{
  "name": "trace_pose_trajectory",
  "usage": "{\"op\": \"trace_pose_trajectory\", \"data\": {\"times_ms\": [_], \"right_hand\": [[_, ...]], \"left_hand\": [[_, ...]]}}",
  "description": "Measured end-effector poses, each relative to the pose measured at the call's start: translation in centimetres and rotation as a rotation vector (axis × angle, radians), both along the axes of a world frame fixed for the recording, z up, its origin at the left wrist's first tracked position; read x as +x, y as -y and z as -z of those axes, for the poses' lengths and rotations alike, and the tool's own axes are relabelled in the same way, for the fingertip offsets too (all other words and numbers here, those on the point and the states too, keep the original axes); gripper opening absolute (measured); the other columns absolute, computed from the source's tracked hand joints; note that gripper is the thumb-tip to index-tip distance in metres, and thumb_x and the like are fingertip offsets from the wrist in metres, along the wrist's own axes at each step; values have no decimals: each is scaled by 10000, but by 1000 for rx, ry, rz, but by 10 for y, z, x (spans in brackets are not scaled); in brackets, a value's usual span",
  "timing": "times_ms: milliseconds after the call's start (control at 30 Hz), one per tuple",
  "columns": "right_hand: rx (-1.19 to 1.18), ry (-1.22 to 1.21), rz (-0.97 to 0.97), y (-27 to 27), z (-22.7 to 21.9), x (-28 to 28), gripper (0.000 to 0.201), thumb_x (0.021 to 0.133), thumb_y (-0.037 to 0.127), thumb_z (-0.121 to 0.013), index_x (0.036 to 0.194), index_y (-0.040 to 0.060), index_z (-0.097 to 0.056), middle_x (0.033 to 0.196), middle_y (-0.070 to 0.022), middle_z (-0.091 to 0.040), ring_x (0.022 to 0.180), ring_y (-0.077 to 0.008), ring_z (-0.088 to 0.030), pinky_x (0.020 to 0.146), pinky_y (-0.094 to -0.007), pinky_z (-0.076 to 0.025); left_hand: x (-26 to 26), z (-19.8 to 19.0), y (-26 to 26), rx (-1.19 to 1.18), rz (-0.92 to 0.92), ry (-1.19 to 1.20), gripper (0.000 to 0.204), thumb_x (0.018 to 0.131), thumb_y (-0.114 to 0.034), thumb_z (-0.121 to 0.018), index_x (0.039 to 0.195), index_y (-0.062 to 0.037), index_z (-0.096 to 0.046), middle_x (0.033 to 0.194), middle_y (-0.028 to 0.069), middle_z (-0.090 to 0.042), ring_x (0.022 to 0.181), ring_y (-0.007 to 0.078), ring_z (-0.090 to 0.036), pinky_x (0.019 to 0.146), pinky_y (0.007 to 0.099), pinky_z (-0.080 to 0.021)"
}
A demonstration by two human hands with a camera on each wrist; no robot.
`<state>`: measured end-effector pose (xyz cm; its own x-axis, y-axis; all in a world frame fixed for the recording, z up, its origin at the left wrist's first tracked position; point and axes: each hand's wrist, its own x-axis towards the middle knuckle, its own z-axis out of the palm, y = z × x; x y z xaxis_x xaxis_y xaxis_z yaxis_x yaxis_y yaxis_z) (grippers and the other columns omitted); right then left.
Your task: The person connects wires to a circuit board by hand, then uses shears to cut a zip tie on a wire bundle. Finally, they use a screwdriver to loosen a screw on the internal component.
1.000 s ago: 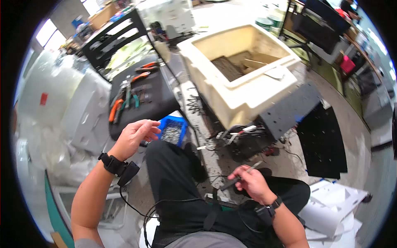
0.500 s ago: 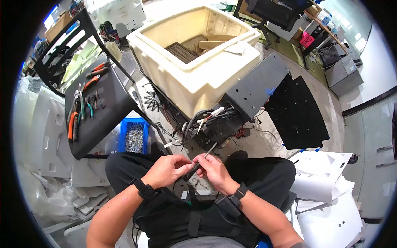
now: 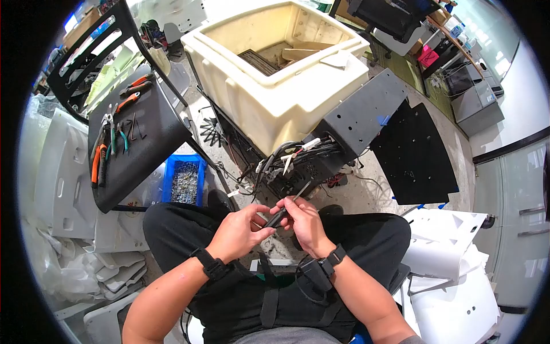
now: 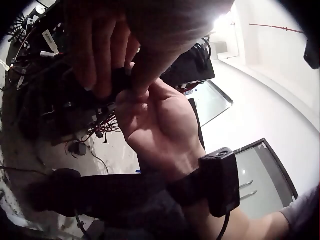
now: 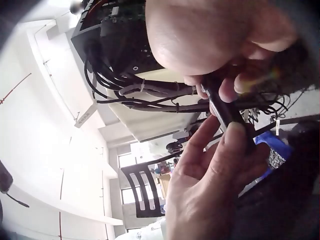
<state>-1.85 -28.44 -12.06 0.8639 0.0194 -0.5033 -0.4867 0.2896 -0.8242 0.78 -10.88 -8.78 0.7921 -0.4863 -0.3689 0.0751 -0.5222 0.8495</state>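
Observation:
Both hands meet over the lap around a dark-handled tool (image 3: pixel 277 218) with a thin metal shaft pointing up and right. The left hand (image 3: pixel 239 230) pinches its handle between thumb and fingers. My right hand (image 3: pixel 306 225) grips it nearer the shaft. In the right wrist view the left thumb presses the black handle (image 5: pixel 225 107), and the left hand (image 5: pixel 205 185) is below the right one (image 5: pixel 200 37). Seen from the left wrist, the right hand (image 4: pixel 160 125) touches the handle, which is mostly in shadow.
A cream plastic housing (image 3: pixel 252 100) stands ahead, with bundled cables (image 3: pixel 286 157) and a dark metal panel (image 3: pixel 366 114) at its front. Pliers (image 3: pixel 98 163) and other tools lie on a black chair (image 3: pixel 143 146) at left. A blue bin (image 3: pixel 168 182) holds small metal parts. White sheets (image 3: pixel 441 246) are at right.
The left hand has come from beside the blue bin to the tool in the right hand. Both hands have since risen slightly together, and the view has turned rightward.

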Motion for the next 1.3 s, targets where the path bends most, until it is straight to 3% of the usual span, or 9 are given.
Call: {"op": "trace_pose_trajectory", "data": {"times_ms": [567,833,1300], "right_hand": [[47,-18,13,2,6,6,235,974,263,-454,975,68,-583,882,-20,-642,640,-47,-488,586,-199,-406],[-30,27,-122,-11,10,32,301,970,313,-455,924,58,-608,831,17,-622,634,-48,-500,579,-219,-435],[57,-7,-99,-11,8,44,259,972,298,-471,957,71,-594,870,-11,-625,643,-51,-502,587,-198,-410]], "left_hand": [[-2,1,7,28,-49,95,443,754,-125,-751,1128,14,-559,771,77,-652,674,122,-632,646,262,-516],[6,-2,-1,128,-160,133,413,729,-123,-767,1091,-7,-607,743,65,-631,663,115,-621,628,262,-513],[12,-1,0,109,-185,247,299,736,-130,-741,991,6,-666,808,122,-667,698,186,-665,655,288,-526]]}}
